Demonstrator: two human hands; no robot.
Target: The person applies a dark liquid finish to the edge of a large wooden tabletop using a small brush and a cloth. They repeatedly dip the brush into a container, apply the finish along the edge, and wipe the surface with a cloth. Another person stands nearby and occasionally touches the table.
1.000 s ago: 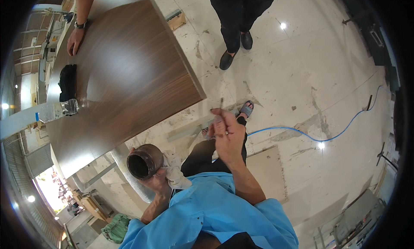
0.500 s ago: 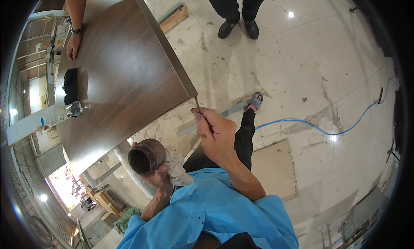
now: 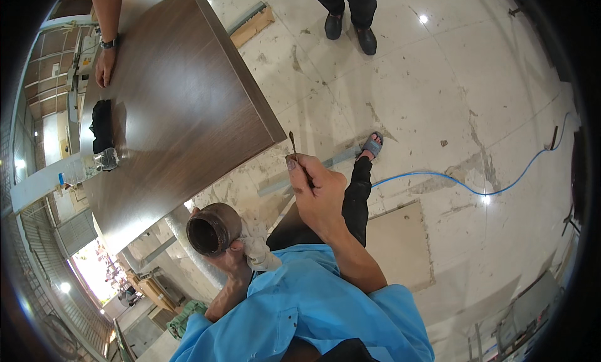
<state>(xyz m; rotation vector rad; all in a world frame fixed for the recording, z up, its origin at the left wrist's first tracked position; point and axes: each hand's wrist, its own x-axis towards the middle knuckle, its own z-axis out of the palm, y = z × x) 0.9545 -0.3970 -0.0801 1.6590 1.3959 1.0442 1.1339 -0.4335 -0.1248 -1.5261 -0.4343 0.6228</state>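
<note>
In my left hand (image 3: 230, 260) is a brown-stained, open-mouthed jar (image 3: 226, 219), tilted so its dark inside shows. A whitish cloth (image 3: 258, 254) is bunched against the jar, next to my thumb. My right hand (image 3: 319, 191) is closed in a pinch around a thin, small-tipped brush (image 3: 292, 140); most of its handle is hidden by the fingers. The brush tip points up and stands just right of the near corner of a dark wood-grain tabletop (image 3: 188, 93), apart from it.
Another person's hand (image 3: 105, 67) rests on the far left of the tabletop, near a black cloth-like item (image 3: 101, 127) and a clear plastic bottle (image 3: 106, 159). A person in black shoes (image 3: 366, 41) stands beyond. A blue hose (image 3: 432, 174) crosses the tiled floor.
My right hand has drawn the brush slightly right, away from the tabletop's corner. My left hand with the jar is nearly still. The standing person's feet have shifted.
</note>
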